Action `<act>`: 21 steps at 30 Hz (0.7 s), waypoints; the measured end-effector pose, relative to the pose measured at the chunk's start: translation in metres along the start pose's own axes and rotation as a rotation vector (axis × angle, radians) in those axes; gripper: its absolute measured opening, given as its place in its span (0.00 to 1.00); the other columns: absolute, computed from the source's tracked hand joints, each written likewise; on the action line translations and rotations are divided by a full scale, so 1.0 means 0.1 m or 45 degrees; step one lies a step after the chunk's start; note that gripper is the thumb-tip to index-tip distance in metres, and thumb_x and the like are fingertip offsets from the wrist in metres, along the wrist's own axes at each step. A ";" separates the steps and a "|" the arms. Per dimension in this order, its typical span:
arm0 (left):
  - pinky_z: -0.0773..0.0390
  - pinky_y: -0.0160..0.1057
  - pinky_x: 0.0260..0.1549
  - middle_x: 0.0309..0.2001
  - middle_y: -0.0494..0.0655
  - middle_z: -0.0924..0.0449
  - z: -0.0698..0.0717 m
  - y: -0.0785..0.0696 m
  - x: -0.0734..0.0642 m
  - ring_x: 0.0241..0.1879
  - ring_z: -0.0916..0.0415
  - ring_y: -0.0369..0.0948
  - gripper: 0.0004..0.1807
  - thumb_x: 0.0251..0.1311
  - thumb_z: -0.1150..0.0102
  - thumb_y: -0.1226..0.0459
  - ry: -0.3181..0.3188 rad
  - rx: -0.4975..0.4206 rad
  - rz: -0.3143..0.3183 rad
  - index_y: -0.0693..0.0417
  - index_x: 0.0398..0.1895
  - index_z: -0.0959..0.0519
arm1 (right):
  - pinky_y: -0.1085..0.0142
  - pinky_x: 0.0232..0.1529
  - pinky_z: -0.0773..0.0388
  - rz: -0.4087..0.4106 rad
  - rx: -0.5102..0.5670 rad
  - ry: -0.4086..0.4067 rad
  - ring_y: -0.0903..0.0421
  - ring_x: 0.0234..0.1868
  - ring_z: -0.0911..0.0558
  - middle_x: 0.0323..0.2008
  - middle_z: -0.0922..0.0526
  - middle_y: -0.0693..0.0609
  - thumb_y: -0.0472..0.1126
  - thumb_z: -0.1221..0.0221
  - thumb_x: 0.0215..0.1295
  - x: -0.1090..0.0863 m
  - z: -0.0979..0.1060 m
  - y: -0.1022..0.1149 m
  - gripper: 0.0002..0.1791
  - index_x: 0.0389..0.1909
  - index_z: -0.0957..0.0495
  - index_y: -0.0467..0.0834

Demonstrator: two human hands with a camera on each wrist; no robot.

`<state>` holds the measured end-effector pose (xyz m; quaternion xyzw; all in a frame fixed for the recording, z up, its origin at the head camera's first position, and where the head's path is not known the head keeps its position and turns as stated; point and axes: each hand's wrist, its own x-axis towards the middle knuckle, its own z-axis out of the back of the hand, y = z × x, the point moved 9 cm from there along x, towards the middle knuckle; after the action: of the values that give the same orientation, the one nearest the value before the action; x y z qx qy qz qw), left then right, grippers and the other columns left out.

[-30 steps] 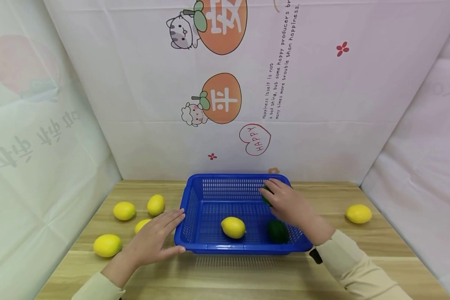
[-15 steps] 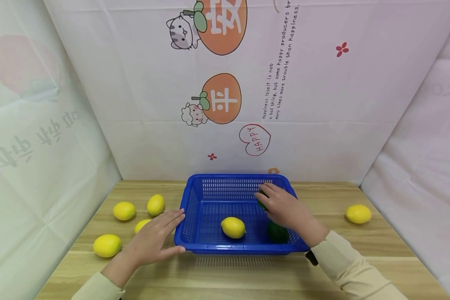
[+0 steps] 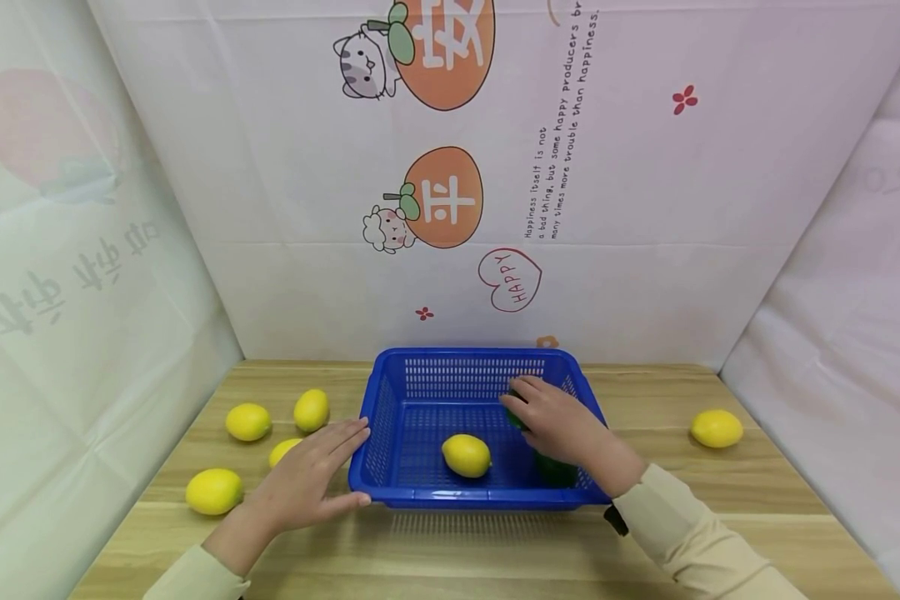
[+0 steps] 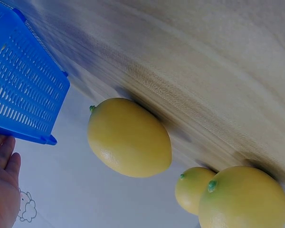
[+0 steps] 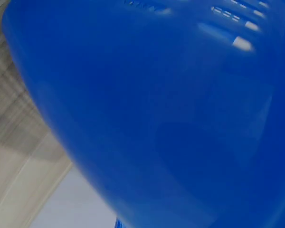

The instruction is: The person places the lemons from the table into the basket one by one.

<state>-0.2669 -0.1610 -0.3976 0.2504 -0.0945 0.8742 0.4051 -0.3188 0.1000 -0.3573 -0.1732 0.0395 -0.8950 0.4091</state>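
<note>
A blue plastic basket (image 3: 450, 498) with slotted walls stands on the wooden table. My right hand (image 3: 558, 421) reaches inside its right part, fingers curled round a dark green fruit (image 3: 516, 414) that is mostly covered by them. Under that hand lies a second dark green fruit (image 3: 555, 471), partly hidden. A yellow lemon (image 3: 467, 456) rests on the basket floor near the front. My left hand (image 3: 311, 479) touches the basket's left rim with straight fingers; the left wrist view shows its fingertips (image 4: 4, 152) right at the rim. Blue basket wall (image 5: 147, 104) fills most of the right wrist view.
Several lemons (image 3: 215, 492) lie on the table left of the basket, one partly behind my left hand. Another lemon (image 3: 717, 428) lies at the far right. A printed white cloth (image 3: 615, 292) rises behind the table (image 3: 450, 558), with more cloth on both sides.
My right hand has moved left and slightly toward me inside the basket, carrying the dark green fruit from near the back right corner. The left hand and the lemons stay put.
</note>
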 end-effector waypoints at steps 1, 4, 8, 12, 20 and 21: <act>0.31 0.53 0.61 0.66 0.58 0.32 0.00 0.00 0.00 0.65 0.34 0.53 0.46 0.61 0.50 0.34 0.001 0.000 0.000 0.65 0.64 0.30 | 0.49 0.58 0.26 -0.001 0.005 0.000 0.41 0.58 0.25 0.56 0.24 0.38 0.39 0.27 0.51 0.00 0.00 0.01 0.29 0.55 0.24 0.38; 0.30 0.53 0.61 0.66 0.58 0.32 0.00 0.00 0.00 0.64 0.34 0.53 0.46 0.61 0.50 0.34 0.001 -0.001 0.000 0.66 0.64 0.30 | 0.49 0.58 0.25 0.009 0.017 -0.014 0.41 0.57 0.25 0.56 0.24 0.38 0.39 0.26 0.51 0.00 -0.02 0.03 0.29 0.54 0.23 0.39; 0.31 0.53 0.61 0.66 0.59 0.32 0.01 0.00 0.00 0.64 0.34 0.53 0.46 0.61 0.51 0.34 0.002 0.000 0.000 0.66 0.64 0.30 | 0.49 0.57 0.25 0.039 0.033 -0.040 0.40 0.57 0.24 0.54 0.23 0.38 0.38 0.26 0.50 0.00 -0.04 0.06 0.28 0.53 0.23 0.38; 0.31 0.53 0.61 0.66 0.58 0.33 0.01 -0.01 0.00 0.64 0.34 0.53 0.46 0.61 0.51 0.34 0.004 0.003 0.002 0.66 0.64 0.30 | 0.51 0.56 0.24 0.063 0.044 -0.039 0.41 0.56 0.24 0.55 0.23 0.38 0.39 0.26 0.50 0.01 -0.07 0.09 0.28 0.53 0.23 0.39; 0.31 0.53 0.61 0.66 0.58 0.33 0.01 -0.01 0.00 0.65 0.34 0.53 0.45 0.61 0.51 0.34 0.000 0.004 0.001 0.66 0.64 0.30 | 0.51 0.58 0.25 0.063 0.072 0.050 0.42 0.59 0.25 0.57 0.24 0.39 0.40 0.27 0.52 0.02 -0.14 0.14 0.28 0.55 0.23 0.40; 0.31 0.53 0.61 0.66 0.58 0.33 0.01 -0.01 0.00 0.65 0.34 0.53 0.45 0.61 0.51 0.34 0.000 0.004 0.001 0.66 0.64 0.30 | 0.51 0.58 0.26 0.059 0.074 0.060 0.42 0.59 0.26 0.57 0.24 0.39 0.40 0.27 0.52 0.02 -0.15 0.14 0.29 0.56 0.23 0.40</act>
<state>-0.2660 -0.1608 -0.3968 0.2511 -0.0931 0.8746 0.4043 -0.3151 0.0887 -0.3738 -0.1392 0.0271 -0.8900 0.4335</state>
